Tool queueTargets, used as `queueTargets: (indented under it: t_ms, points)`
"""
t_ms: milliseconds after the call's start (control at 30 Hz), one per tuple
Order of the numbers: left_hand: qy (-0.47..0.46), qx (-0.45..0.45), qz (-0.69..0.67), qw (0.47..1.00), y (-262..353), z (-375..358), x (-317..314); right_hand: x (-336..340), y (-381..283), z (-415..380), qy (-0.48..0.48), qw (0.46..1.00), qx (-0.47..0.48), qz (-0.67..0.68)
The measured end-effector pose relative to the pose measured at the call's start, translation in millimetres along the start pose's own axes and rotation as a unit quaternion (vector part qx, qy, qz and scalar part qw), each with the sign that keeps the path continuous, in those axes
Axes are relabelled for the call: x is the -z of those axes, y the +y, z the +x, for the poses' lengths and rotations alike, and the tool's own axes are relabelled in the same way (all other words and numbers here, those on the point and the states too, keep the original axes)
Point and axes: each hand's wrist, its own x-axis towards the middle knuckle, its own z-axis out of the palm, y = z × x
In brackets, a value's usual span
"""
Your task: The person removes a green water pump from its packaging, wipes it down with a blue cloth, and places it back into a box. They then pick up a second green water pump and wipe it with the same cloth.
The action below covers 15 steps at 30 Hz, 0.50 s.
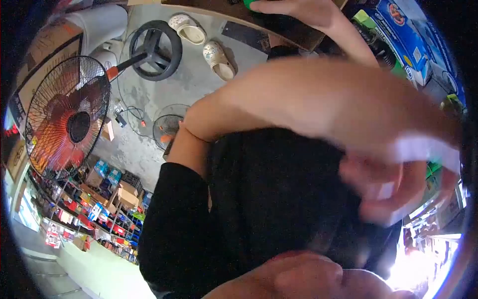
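Note:
My left forearm sweeps across the view from the elbow at the left, close to the camera. At its far end my left hand (393, 184) is raised at the right, smeared by motion with its fingers bent inward; whether it holds anything I cannot tell. My right hand (303, 11) reaches over the brown table (211, 11) at the top edge, partly cut off by the frame. Its fingertips close on a small green object (247, 3), of which only a bit shows.
An orange-bladed standing fan (74, 122) and its round base (155, 51) occupy the left. Pale clogs (219, 61) lie on the concrete floor. A smaller fan (167, 129) stands near my elbow. Blue boxes (406, 37) are stacked upper right; stocked shelves (94, 214) fill the lower left.

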Motion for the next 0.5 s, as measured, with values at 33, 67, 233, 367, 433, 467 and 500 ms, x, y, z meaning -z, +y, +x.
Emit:
queueTargets:
  t_ms: [33,67,233,367,433,467,500]
  points:
    - [0.008,0.002,0.003,1.000,2.9,0.9,10.7,-0.4,0.1,0.3,0.002,1.000,0.001,0.003]
    - [0.018,0.005,0.004,1.000,15.3,-8.0,27.3,-0.1,-0.8,-2.2,0.011,1.000,0.003,0.022]
    - [0.276,-0.346,0.140,0.886,-30.1,22.6,60.0,-1.0,-3.9,-3.8,0.061,0.995,0.083,0.002]
    - [0.296,-0.333,0.297,0.845,-29.3,33.3,82.7,-6.0,-0.4,-6.9,0.071,0.992,0.032,-0.104]
    - [0.167,-0.183,0.178,0.952,-25.3,34.8,84.5,-0.1,-2.0,-5.3,0.030,0.997,0.034,-0.055]
    - [0.154,-0.099,0.134,0.974,-24.4,35.8,79.3,1.7,-3.6,-5.4,0.030,0.997,0.032,-0.056]
    - [0.154,-0.099,0.133,0.974,-20.6,41.1,77.7,2.1,-6.1,-5.4,0.024,0.998,0.002,-0.055]
